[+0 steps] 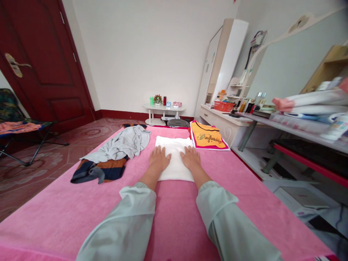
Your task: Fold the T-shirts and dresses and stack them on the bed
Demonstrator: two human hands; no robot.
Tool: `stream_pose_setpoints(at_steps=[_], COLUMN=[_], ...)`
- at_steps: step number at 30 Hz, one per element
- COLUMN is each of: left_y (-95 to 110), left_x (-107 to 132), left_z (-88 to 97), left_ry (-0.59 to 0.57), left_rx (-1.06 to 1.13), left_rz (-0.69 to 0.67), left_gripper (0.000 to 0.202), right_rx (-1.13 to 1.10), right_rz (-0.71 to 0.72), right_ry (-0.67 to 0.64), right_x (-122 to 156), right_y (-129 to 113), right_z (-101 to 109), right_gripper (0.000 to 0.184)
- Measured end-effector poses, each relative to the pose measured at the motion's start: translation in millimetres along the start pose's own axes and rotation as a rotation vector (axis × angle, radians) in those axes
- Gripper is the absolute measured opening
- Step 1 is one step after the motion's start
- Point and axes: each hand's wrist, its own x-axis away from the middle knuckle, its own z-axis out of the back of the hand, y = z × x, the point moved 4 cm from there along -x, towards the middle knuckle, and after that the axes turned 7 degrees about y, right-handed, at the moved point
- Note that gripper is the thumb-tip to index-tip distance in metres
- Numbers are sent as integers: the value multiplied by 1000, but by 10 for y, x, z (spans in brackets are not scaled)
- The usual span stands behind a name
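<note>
A folded white garment [175, 168] lies flat in a near-rectangle on the pink cloth [174, 210] that covers the table. My left hand [160, 159] rests palm down on its left side, fingers stretched out. On the right side my right hand [191, 158] lies flat too, with its fingers spread. Neither hand grips the fabric. To the left is a crumpled grey garment [125, 143], partly over a navy and brown striped garment [108, 170]. At the far right of the cloth sits a stack of folded clothes with a yellow printed shirt [208, 136] on top.
A dressing table [217, 116] with a red basket [224, 106] and bottles stands at the right, beside a cluttered grey table [285, 127]. A low white stand [163, 107] is against the back wall. At left are a folding chair [16, 125] and a dark red door [51, 65].
</note>
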Motion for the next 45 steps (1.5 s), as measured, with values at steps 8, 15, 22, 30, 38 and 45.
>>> stream_pose_setpoints(at_steps=[8,15,22,30,38,45], left_y=[4,-90,-297,-585,-638,-692], left_x=[36,227,599,995,806,653], left_z=[41,144,315,715,813,569], left_ry=[-39,-106,-166,-186,-66,-292], left_rx=[6,33,82,260,367,429], left_rz=[-17,-172,-351,-552,-63,84], left_gripper=[70,69,62,64,59,41], right_rx=[7,-9,-31,-230,-235,-306], right_rz=[9,116,300,579,389,178], right_ry=[-22,-65,-107,44,151,68], right_x=[12,201,618,1178,1043,796], right_y=[-4,65,280,715,746,645], right_z=[11,60,224,582,796,687], right_gripper=[62,63,60,46,25,31])
